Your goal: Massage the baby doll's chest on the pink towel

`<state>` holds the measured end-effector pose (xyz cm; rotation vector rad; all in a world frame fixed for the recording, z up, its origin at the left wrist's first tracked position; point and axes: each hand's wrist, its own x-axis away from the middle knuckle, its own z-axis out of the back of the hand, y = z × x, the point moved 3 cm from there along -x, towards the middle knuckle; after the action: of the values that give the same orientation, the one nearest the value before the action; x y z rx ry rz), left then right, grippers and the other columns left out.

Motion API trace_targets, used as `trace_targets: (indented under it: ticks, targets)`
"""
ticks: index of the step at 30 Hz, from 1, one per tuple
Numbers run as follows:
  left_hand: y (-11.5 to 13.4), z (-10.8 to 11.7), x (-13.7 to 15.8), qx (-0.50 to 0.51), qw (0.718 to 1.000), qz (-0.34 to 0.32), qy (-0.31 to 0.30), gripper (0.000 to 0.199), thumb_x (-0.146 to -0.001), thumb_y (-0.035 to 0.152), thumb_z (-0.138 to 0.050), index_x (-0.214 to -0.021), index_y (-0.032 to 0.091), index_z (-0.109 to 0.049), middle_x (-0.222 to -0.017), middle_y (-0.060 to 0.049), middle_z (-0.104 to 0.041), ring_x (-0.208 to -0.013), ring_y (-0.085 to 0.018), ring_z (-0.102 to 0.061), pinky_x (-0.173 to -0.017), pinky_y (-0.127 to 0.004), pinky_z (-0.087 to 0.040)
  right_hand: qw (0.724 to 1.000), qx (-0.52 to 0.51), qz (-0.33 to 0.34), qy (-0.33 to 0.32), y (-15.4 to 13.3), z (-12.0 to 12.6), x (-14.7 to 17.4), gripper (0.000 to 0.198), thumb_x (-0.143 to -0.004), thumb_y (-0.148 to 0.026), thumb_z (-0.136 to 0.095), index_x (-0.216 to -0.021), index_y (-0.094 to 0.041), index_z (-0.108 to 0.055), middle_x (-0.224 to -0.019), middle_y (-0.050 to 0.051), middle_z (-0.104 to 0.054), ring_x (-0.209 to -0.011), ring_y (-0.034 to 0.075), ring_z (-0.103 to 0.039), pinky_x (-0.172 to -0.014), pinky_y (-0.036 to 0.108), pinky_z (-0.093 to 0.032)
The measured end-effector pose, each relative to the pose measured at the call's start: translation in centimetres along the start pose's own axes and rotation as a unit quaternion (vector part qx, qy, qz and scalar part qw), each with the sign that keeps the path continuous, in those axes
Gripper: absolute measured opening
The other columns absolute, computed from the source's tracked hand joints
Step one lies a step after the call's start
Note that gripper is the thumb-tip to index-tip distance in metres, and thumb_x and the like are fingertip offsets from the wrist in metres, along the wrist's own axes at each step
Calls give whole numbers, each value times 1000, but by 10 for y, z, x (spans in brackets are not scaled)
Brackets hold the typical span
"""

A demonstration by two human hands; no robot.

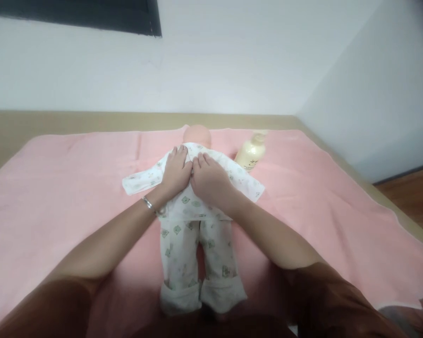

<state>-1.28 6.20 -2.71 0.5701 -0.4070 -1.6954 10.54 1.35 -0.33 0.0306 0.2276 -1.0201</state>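
Note:
A baby doll (197, 135) lies on a pink blanket with its head toward the wall. It wears a white patterned top (186, 204) and matching trousers (179, 253) with turned-up cuffs. Flat on the upper part of the top rests my left hand (176, 171), its fingers stretched toward the doll's head. My right hand (209, 178) lies beside it on the top, fingers extended and thumb side close to the left hand. Neither hand grips anything. The sleeves spread out to both sides, and the doll's face does not show.
To the right of the doll a pale yellow bottle (251, 152) lies tilted on the pink blanket (296, 197). A tan surface edge (91, 119) runs along the white wall (215, 61). A dark panel (91, 14) is on the wall at upper left. Wooden floor (412, 192) shows at right.

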Motion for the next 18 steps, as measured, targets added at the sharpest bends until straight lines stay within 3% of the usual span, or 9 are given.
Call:
trace_targets:
  ticks: [4,8,14,18]
  targets:
    - [7,-1,7,-22,1000,-11,15,64,-94,27,-31,-153,3,-38,-163,-17,-35,-155,-35,-24,-129,-53,-22,996,-73,-56,12,23,3,-14,48,-101,-22,-32,-138,-1,-54,-146,22,-54,-143,31,-44,-122,44,-35]
    - [22,-3,22,-34,998,-50,31,58,-94,20,-28,-149,8,-45,-159,-15,-42,-154,-34,-28,-126,-61,-23,989,-90,-114,26,44,-5,-24,52,-102,-29,-36,-144,0,-47,-153,24,-45,-147,35,-37,-124,49,-29]
    - [24,-3,23,-9,998,-58,6,61,-91,18,-30,-149,10,-45,-161,-11,-39,-155,-32,-25,-128,-58,-20,992,-52,-115,30,32,-8,-16,55,-104,-27,-30,-148,3,-41,-153,27,-45,-145,36,-40,-122,51,-32]
    - [12,0,13,42,998,-44,11,59,-92,21,-31,-147,18,-50,-162,-5,-38,-156,-29,-26,-129,-56,-20,998,1,-60,21,13,-8,-5,57,-102,-20,-23,-150,7,-37,-152,29,-45,-146,39,-39,-121,53,-31]
